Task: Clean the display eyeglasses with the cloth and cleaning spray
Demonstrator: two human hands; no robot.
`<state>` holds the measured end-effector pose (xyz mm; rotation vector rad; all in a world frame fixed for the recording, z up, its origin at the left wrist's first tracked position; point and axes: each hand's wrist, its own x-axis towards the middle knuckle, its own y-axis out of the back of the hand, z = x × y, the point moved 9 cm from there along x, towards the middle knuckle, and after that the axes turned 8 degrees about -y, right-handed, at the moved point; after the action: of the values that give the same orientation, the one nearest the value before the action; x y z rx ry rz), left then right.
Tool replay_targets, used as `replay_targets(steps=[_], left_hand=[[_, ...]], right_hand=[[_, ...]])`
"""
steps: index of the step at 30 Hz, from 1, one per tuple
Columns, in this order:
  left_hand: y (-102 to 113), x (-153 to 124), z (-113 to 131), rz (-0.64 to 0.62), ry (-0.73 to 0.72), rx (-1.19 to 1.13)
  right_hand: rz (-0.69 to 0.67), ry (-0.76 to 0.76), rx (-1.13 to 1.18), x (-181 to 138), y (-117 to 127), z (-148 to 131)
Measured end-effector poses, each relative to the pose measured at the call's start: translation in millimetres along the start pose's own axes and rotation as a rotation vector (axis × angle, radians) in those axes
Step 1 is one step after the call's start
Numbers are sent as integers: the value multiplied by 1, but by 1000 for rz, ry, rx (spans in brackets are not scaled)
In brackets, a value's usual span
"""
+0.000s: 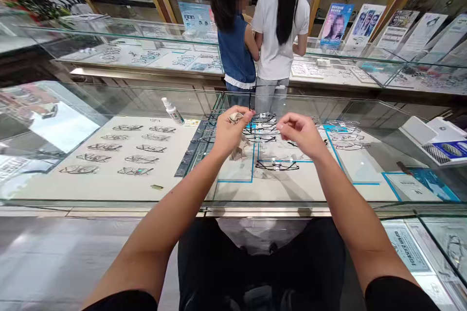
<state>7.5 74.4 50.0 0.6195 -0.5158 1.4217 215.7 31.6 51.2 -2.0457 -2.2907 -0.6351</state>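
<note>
While left hand (230,133) pinches cloth (236,117), right hand (301,134) curled, glass counter (91,192) below

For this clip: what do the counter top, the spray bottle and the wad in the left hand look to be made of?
Counter top: clear glass, glossy; it carries reflections and shows eyeglass frames beneath. Spray bottle: white plastic, it seems, smooth with a printed label. Wad in the left hand: soft pale cloth or tissue, crumpled and hanging limp; cannot tell which.

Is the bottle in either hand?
No, the bottle rests on the counter, apart from the left hand, which grips a cloth, and the right hand.
</note>
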Motion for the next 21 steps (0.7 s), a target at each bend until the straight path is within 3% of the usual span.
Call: replay_targets(steps=[4, 9, 17, 21], left_hand=[[-15, -5, 7, -81, -65, 15], [-28, -12, 3, -162, 36, -80], [-30, -15, 2, -237, 207, -125], [-22, -17, -15, -228, 421, -137]], right_hand=[[98, 194, -215, -7, -24, -13], [63, 226, -270, -10, -43, -8], [98, 186, -221, -8, -35, -2], [158, 146, -185, -5, -18, 2]])
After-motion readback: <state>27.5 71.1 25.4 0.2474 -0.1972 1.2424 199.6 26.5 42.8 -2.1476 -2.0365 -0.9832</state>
